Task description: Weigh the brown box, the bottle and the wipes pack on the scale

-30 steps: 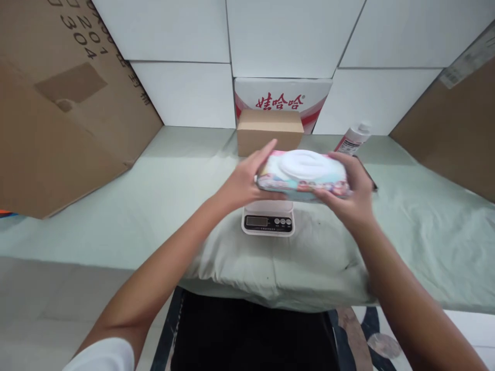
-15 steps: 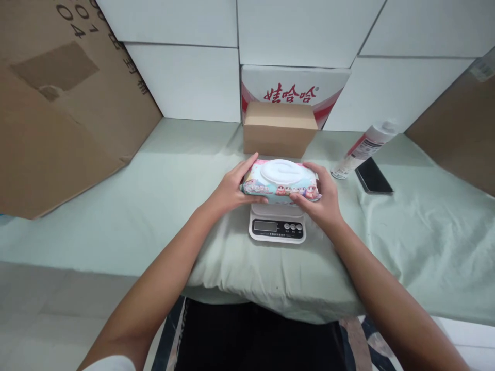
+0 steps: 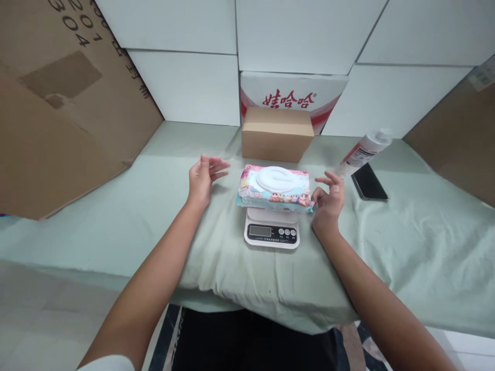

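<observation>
Wet-wipes pack (image 3: 274, 187) sat flat on kitchen scale (image 3: 272, 233), lid up, at screen centre on green cloth (image 3: 406, 226). Left hand (image 3: 203, 178) released, fingers spread, well clear at 9 o'clock of pack; right hand (image 3: 328, 202) released too, just beside pack's 3 o'clock end. Small cardboard box (image 3: 276, 134) at 12 o'clock, bottle (image 3: 362, 147) and phone (image 3: 368, 182) at 2 o'clock.

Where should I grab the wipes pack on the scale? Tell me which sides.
Grip the wipes pack by its two short ends, left hand and right hand coming in from either side. It lies flat and lengthwise across the scale, overhanging it, and both ends are clear.
</observation>
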The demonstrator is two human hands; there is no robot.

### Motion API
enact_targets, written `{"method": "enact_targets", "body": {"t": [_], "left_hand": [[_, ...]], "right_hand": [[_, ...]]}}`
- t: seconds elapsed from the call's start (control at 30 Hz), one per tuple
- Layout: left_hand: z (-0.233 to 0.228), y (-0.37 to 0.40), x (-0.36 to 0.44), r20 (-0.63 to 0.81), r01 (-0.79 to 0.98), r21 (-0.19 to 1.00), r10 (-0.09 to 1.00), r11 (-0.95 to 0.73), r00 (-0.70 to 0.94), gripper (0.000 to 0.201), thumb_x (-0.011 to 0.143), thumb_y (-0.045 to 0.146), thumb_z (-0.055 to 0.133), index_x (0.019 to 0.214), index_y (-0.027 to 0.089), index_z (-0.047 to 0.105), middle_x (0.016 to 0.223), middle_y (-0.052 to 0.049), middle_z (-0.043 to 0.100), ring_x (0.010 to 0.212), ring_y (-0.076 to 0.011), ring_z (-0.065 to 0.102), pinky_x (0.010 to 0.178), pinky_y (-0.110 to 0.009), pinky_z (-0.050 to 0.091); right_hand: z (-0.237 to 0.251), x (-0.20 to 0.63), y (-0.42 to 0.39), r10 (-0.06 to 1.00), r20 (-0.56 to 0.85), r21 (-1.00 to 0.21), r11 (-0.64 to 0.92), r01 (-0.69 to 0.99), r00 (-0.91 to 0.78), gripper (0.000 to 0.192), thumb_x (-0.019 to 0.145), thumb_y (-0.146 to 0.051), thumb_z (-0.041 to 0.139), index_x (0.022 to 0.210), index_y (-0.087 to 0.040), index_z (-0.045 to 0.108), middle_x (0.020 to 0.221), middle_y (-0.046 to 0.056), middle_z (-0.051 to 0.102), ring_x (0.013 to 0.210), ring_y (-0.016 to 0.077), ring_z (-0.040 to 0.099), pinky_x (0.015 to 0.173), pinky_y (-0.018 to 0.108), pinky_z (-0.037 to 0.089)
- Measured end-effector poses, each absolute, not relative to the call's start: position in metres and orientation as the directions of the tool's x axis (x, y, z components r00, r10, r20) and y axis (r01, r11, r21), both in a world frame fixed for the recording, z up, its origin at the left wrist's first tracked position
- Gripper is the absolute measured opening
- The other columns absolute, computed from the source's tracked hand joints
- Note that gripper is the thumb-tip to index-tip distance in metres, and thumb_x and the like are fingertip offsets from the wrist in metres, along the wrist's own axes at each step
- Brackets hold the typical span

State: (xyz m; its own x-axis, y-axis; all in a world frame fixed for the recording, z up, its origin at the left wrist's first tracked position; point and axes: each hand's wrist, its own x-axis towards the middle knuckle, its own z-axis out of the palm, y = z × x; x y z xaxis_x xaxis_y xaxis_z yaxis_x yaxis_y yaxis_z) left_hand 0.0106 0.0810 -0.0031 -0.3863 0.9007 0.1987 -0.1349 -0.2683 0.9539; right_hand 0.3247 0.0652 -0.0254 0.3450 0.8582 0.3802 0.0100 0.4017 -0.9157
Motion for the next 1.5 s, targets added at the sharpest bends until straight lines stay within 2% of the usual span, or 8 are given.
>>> {"method": "enact_targets", "body": {"t": [0.1,0.3,0.53,0.77,1.17,1.27,1.37,1.5], "left_hand": [[-0.003,0.088,0.015,0.095,-0.157,0.972,0.901,-0.176,-0.424,0.061,0.086,0.076,0.069,0.069,0.019,0.055,0.055,0.004,0.052,0.042,-0.0086,0.053,0.043,-0.021,0.043],[-0.002,0.09,0.017,-0.021,-0.231,0.971,0.94,-0.062,-0.342,0.058,0.08,0.067,0.077,0.063,0.021,0.046,0.046,0.011,0.03,0.035,-0.0036,0.026,0.037,-0.019,0.017],[-0.001,0.086,0.021,0.06,-0.16,0.981,0.96,-0.106,-0.272,0.063,0.081,0.057,0.075,0.057,0.023,0.027,0.053,0.01,0.021,0.042,-0.0034,0.022,0.044,-0.022,0.016],[-0.007,0.079,0.02,0.038,-0.106,0.993,0.983,-0.058,-0.178,0.058,0.081,0.054,0.072,0.058,0.023,0.028,0.056,0.009,0.02,0.048,-0.0057,0.019,0.048,-0.025,0.014],[-0.017,0.072,0.023,0.252,0.145,0.96,0.966,-0.24,-0.065,0.055,0.091,0.075,0.059,0.081,0.021,0.064,0.06,0.004,0.037,0.057,-0.0133,0.033,0.057,-0.029,0.028],[-0.012,0.072,0.026,0.303,0.112,0.948,0.952,-0.297,-0.04,0.076,0.075,0.092,0.063,0.103,0.022,0.072,0.072,0.0,0.051,0.068,-0.017,0.048,0.064,-0.03,0.043],[-0.009,0.073,0.028,0.396,0.134,0.906,0.916,-0.4,0.057,0.107,0.06,0.103,0.06,0.132,0.024,0.068,0.119,-0.013,0.069,0.107,-0.0268,0.065,0.088,-0.034,0.055],[-0.014,0.073,0.029,0.476,0.192,0.823,0.834,-0.535,0.279,0.117,0.065,0.097,0.067,0.156,0.026,0.05,0.162,-0.019,0.051,0.149,-0.0383,0.051,0.119,-0.044,0.045]], "right_hand": [[-0.023,0.324,0.067,0.904,0.268,-0.952,0.302,-0.054,0.333,0.041,0.093,-0.061,0.058,0.107,-0.023,0.066,0.089,-0.001,0.063,0.047,0.0051,0.041,0.045,0.024,0.027],[-0.018,0.322,0.066,0.932,0.127,-0.989,0.146,-0.032,0.34,0.041,0.091,-0.059,0.06,0.085,-0.019,0.067,0.067,-0.004,0.053,0.048,0.0073,0.038,0.045,0.024,0.027],[-0.01,0.317,0.066,0.935,0.121,-0.992,0.105,0.066,0.332,0.035,0.09,-0.049,0.059,0.07,-0.02,0.063,0.058,-0.005,0.046,0.052,0.0104,0.038,0.05,0.027,0.029],[-0.01,0.317,0.066,0.939,0.143,-0.988,0.117,0.099,0.312,0.035,0.087,-0.049,0.058,0.065,-0.022,0.057,0.056,-0.005,0.044,0.054,0.0116,0.037,0.051,0.027,0.029],[-0.015,0.312,0.083,0.906,0.197,-0.98,0.186,0.065,0.374,0.035,0.088,-0.049,0.059,0.066,-0.022,0.058,0.057,-0.004,0.042,0.054,0.0117,0.034,0.051,0.028,0.027],[-0.019,0.313,0.082,0.914,0.248,-0.969,0.236,0.076,0.321,0.036,0.089,-0.054,0.06,0.07,-0.023,0.058,0.06,-0.004,0.043,0.056,0.0124,0.036,0.054,0.028,0.03],[-0.022,0.314,0.077,0.868,0.416,-0.908,0.385,0.163,0.27,0.044,0.091,-0.065,0.056,0.094,-0.023,0.068,0.081,0.001,0.06,0.072,0.0167,0.053,0.068,0.031,0.045],[-0.021,0.319,0.069,0.796,0.585,-0.806,0.547,0.228,0.158,0.065,0.093,-0.079,0.044,0.125,-0.027,0.07,0.121,0.009,0.07,0.107,0.0256,0.063,0.093,0.041,0.052]]}}
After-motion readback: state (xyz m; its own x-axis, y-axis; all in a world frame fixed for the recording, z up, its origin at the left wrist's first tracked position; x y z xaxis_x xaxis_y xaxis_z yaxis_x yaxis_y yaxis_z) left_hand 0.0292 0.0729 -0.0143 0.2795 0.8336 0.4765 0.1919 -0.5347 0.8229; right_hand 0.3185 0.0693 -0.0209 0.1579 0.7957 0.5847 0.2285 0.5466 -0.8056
